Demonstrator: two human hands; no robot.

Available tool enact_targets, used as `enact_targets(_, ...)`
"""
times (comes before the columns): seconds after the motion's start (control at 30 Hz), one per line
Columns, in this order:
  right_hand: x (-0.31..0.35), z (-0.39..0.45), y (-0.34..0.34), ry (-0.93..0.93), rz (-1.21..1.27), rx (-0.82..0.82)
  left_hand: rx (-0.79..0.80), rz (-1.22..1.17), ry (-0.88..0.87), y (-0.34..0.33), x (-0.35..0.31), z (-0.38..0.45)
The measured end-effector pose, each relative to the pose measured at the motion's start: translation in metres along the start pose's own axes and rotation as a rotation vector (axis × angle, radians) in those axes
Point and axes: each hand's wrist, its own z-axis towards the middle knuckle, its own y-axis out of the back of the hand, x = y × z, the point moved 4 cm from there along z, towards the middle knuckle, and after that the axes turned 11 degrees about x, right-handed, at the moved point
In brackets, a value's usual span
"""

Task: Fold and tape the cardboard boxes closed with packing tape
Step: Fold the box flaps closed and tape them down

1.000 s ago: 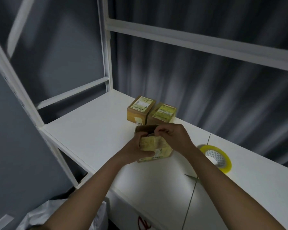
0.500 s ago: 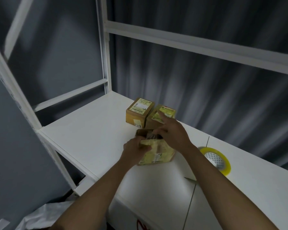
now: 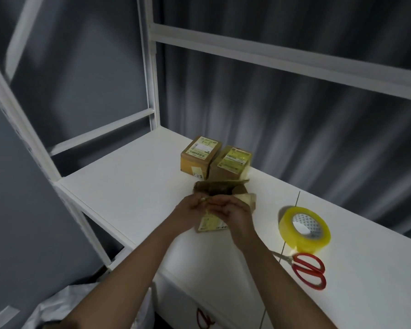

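Observation:
A small open cardboard box with a yellow label sits on the white shelf top, its far flaps standing up. My left hand and my right hand meet over its near edge, fingers curled on the near flap. Behind it stand two closed labelled boxes, the left closed box and the right closed box. A roll of yellow-tinted packing tape lies to the right. Red-handled scissors lie just in front of the roll.
White shelf posts and a crossbar rise behind the work surface against a dark curtain. The shelf's left edge drops off near a white plastic bag on the floor.
My right hand has pulled back from the far closed box to the near flap of the open box, beside my left hand. The view tilted down, bringing the scissors into sight.

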Motion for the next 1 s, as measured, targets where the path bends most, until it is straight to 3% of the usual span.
enact_targets(0.07,-0.02,-0.003,0.004,-0.125,0.031,-0.033,-0.018,0.018,0.004,0.003,-0.001,-0.002)
enact_targets(0.13,-0.037,-0.02,0.017,-0.185,-0.194,-0.071,-0.019,0.056,-0.002,0.003,-0.001,-0.004)
enact_targets(0.2,-0.029,-0.033,0.03,0.016,-0.6,-0.136,-0.002,0.102,-0.006,0.002,0.002,-0.006)
enact_targets(0.27,-0.007,-0.035,0.034,0.38,-0.997,-0.202,-0.001,0.097,-0.006,0.004,0.006,-0.005)
enact_targets(0.3,0.001,-0.03,0.034,0.468,-1.189,-0.213,-0.004,0.088,-0.004,0.004,0.009,-0.004)
enact_targets(0.37,0.008,-0.017,0.039,0.473,-1.389,-0.227,-0.021,0.184,0.005,0.001,0.008,-0.003)
enact_targets(0.4,0.012,-0.012,0.041,0.449,-1.403,-0.237,-0.067,0.27,0.023,-0.001,0.004,-0.005)
enact_targets(0.47,0.018,-0.006,0.043,0.442,-1.416,-0.242,-0.331,0.401,-0.048,-0.001,-0.008,-0.017)
enact_targets(0.53,0.02,-0.003,0.043,0.414,-1.43,-0.202,-0.626,0.616,-0.312,-0.005,-0.026,-0.035)
enact_targets(0.6,0.021,-0.001,0.039,0.347,-1.407,-0.16,-0.716,0.892,-0.601,-0.02,-0.027,-0.04)
enact_targets(0.67,0.02,0.0,0.039,0.297,-1.361,-0.144,-0.654,1.01,-0.678,-0.027,-0.025,-0.03)
enact_targets(0.8,0.014,-0.008,0.04,0.306,-1.281,-0.106,-0.54,1.126,-0.569,-0.03,-0.021,-0.013)
enact_targets(1.0,0.012,-0.023,0.039,0.48,-1.269,-0.083,-0.182,0.893,-0.494,-0.019,-0.027,-0.002)
